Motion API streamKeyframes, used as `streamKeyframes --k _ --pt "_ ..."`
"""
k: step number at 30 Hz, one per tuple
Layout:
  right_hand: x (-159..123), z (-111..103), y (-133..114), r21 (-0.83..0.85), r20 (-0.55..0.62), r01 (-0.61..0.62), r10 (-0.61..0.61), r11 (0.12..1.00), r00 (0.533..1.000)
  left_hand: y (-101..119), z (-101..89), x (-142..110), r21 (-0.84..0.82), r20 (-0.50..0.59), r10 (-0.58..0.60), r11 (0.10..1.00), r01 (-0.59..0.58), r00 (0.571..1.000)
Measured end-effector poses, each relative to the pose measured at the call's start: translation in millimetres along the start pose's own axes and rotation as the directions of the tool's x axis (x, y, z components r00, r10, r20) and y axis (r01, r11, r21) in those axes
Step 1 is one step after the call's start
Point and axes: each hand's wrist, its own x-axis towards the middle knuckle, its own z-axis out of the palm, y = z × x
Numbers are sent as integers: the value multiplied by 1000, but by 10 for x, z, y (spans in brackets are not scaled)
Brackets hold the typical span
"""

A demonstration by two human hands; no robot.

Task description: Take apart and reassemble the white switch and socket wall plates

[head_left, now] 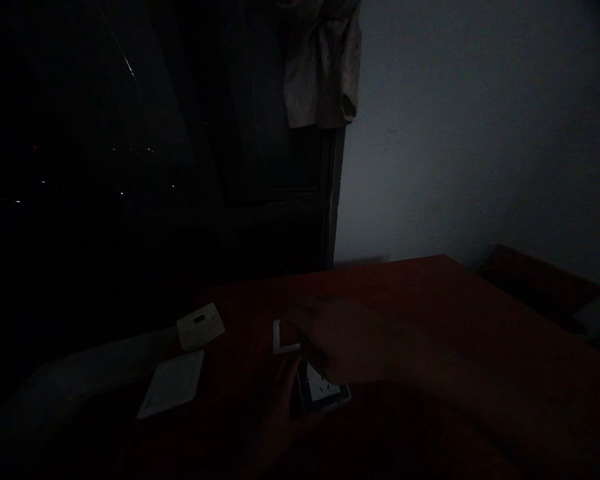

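Note:
The scene is very dark. My left hand (280, 420) is closed around the near left side of a wall socket (325, 391), which has a white slotted face, a dark surround and a pale edge. Over the socket's far part reaches my right hand (350, 340), coming in from the right with its fingers curled. What its fingertips hold, if anything, is lost in shadow. Just beyond the socket, a white frame (277, 339) shows one corner; my right hand covers the rest, and I cannot tell whether it touches the frame.
On the left of the reddish table (405, 287) lie a pale square plate (173, 385) and a box-like pale piece with a dark slot (203, 327). Behind stands a dark window (275, 160) with a cloth (323, 73) hanging over it, beside a pale wall (455, 133).

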Motion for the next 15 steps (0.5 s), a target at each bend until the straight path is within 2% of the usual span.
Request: streamKeyframes --k 2,7,9,12,15 --pt "27 24 21 -40 -9 -12 12 999 1000 17 1 2 0 24 -9 1000 9 1000" --pt "67 83 37 -162 -25 -140 138 977 990 84 -42 14 9 36 -22 1000 21 999" --pt "43 73 44 -124 -38 -102 98 987 994 75 -51 12 25 30 15 1000 -16 999" --pt "7 43 64 -27 -30 37 -38 999 999 37 -48 5 49 28 43 998 -45 999" --pt "26 37 75 -42 -24 43 -44 998 999 19 -36 2 67 34 10 998 -13 999"
